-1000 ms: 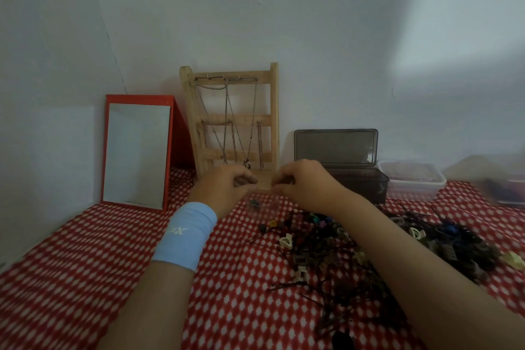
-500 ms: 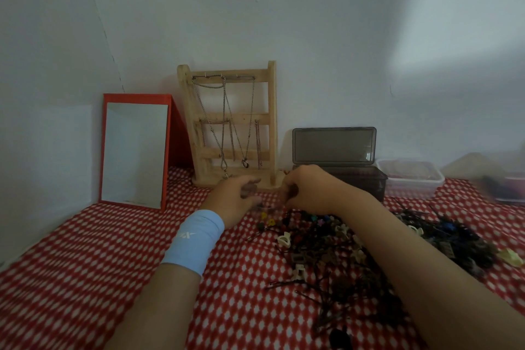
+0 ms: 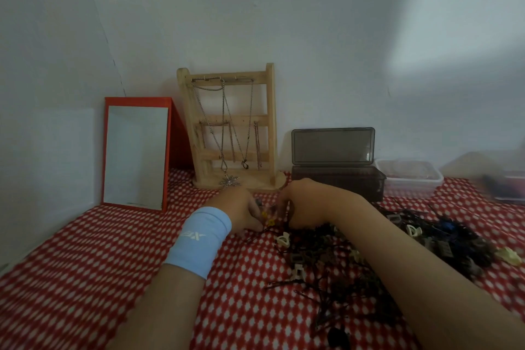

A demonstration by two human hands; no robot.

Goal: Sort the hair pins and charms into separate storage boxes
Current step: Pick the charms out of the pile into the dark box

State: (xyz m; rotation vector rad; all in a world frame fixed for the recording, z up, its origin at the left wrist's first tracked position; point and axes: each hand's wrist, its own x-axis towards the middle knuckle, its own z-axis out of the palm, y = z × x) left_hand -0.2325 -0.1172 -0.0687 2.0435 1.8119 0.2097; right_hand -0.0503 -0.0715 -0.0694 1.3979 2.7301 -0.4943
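Both hands are sitting lower on the desk (image 3: 85, 278) than a second ago, left hand (image 3: 241, 209) and right hand (image 3: 302, 203) curling over yellow charms (image 3: 267, 218); whether they are holding anything cannot be told. Black hair pins (image 3: 287, 283) are lying flat nearer the camera, long axes running left-right, while the open dark box (image 3: 338, 182) is hiding its contents.

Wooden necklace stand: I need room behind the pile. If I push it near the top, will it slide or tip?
Likely tips rather than slides: the stand is tall and narrow on a small base, standing on cloth. Its hanging chains would probably swing and may tangle. Moving it by the base seems safer.
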